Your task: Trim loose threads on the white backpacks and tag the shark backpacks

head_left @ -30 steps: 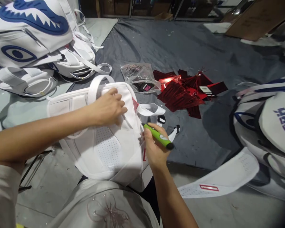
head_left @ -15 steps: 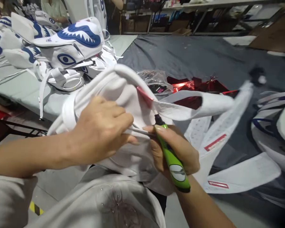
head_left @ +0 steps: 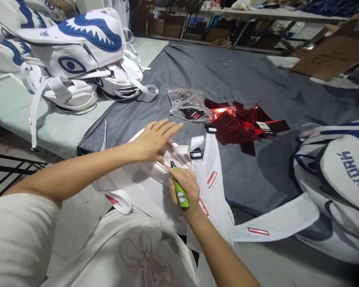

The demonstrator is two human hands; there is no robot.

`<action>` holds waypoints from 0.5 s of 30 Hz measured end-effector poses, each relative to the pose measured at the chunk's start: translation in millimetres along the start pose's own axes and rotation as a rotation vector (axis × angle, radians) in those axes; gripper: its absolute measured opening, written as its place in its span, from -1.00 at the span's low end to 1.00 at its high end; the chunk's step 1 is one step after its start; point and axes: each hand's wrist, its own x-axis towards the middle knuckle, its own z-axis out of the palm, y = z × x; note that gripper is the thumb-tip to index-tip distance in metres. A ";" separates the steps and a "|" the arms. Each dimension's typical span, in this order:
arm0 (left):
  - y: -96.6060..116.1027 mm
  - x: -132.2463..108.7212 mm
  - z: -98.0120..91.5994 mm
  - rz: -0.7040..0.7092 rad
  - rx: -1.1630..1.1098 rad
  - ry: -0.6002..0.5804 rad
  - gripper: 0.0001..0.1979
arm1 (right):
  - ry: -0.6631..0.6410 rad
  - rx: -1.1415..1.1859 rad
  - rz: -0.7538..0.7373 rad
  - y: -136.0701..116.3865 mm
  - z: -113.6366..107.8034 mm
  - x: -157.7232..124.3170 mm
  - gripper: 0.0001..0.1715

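A white backpack (head_left: pixel 149 191) with perforated mesh lies at the table's near edge, against my body. My right hand (head_left: pixel 188 185) grips a green pen-shaped tool (head_left: pixel 182 197) with a narrow dark tip pointing away from me; the fingers also rest on the backpack's edge. I cannot tell the tool's exact kind. Over the far side of the backpack, my left hand (head_left: pixel 155 139) has its fingers stretched out flat, thumb side near the tool's tip. A padded shoulder strap (head_left: pixel 212 163) with a red label and black buckles (head_left: pixel 195 154) lies to the right of my hands.
Shark-faced white backpacks (head_left: pixel 74 48) are piled at the left. Beyond my hands lie a clear plastic bag (head_left: pixel 189 104) and shiny red tags (head_left: pixel 236 123). Another white backpack (head_left: pixel 344 171) stands at the right, and a cardboard box (head_left: pixel 332 52) sits farther back.
The backpack, raised before with its inner side showing, now lies lower and flatter. My left hand has gone from curled to spread and moved away from me. The tool stays in my right hand.
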 end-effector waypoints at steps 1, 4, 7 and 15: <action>-4.7 11.9 7.6 -0.029 0.004 -0.041 0.15 | -0.016 0.010 0.022 0.8 0.6 -0.4 -0.49; -16.6 39.6 29.1 -0.084 0.022 -0.161 0.23 | -0.110 0.003 0.034 8.8 1.0 -3.5 -0.52; -19.1 46.1 38.3 -0.071 0.040 -0.198 0.21 | -0.162 -0.020 0.052 22.0 -1.6 -5.1 -0.56; -2.2 36.1 46.2 -0.052 0.231 -0.129 -0.32 | -0.123 0.056 0.210 44.0 -3.1 -3.1 -0.63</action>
